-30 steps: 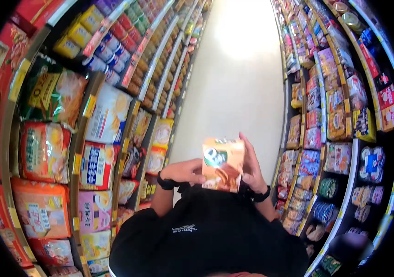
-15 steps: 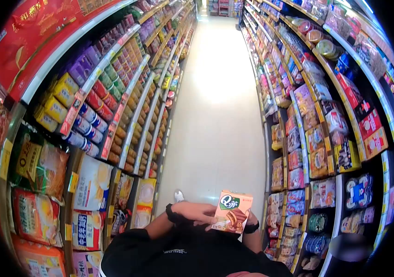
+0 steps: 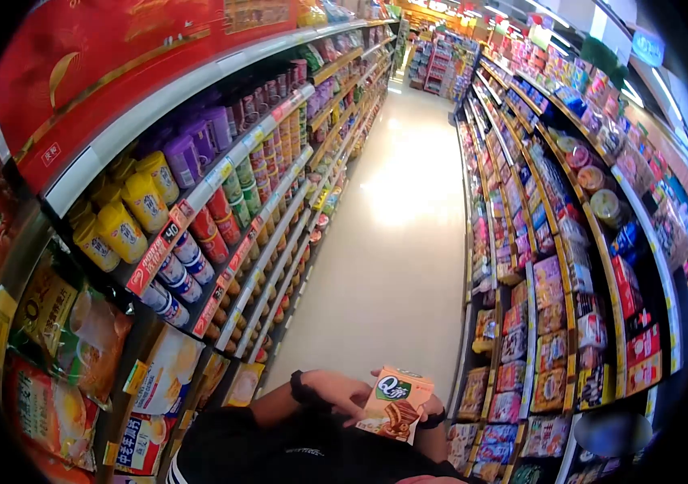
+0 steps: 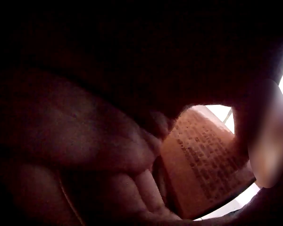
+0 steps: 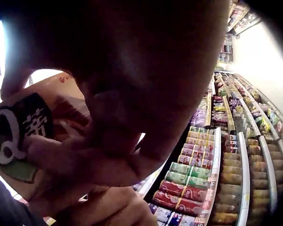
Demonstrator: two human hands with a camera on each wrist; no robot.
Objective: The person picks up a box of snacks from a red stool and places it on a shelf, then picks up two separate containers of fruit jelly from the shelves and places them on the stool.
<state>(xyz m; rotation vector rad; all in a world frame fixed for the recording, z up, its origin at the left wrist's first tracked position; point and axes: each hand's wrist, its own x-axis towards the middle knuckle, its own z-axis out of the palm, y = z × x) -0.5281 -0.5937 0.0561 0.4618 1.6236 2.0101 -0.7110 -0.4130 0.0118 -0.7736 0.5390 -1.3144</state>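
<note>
An orange snack box (image 3: pixel 396 405) with a green "Q" logo and pictured brown cakes is held tilted in front of the black shirt. My left hand (image 3: pixel 342 392) grips its left side. At the right edge my right hand (image 3: pixel 433 406) holds it, mostly hidden by the box. In the left wrist view a printed panel of the box (image 4: pixel 203 162) shows beyond the dark, curled left hand (image 4: pixel 99 141). The right wrist view has the right hand (image 5: pixel 132 103) curled round the box (image 5: pixel 61 92), and part of the left hand below.
Long shelves run down both sides of a pale aisle floor (image 3: pixel 376 266). Yellow tubs (image 3: pixel 144 202), cans and bagged foods (image 3: pixel 168 371) fill the left side. Packaged snacks (image 3: pixel 552 355) line the right side. A red display panel (image 3: pixel 134 64) rises at the upper left.
The head view has lifted and turned, showing more of the far aisle and ceiling. The box and both hands now sit lower in the picture, with the box still held.
</note>
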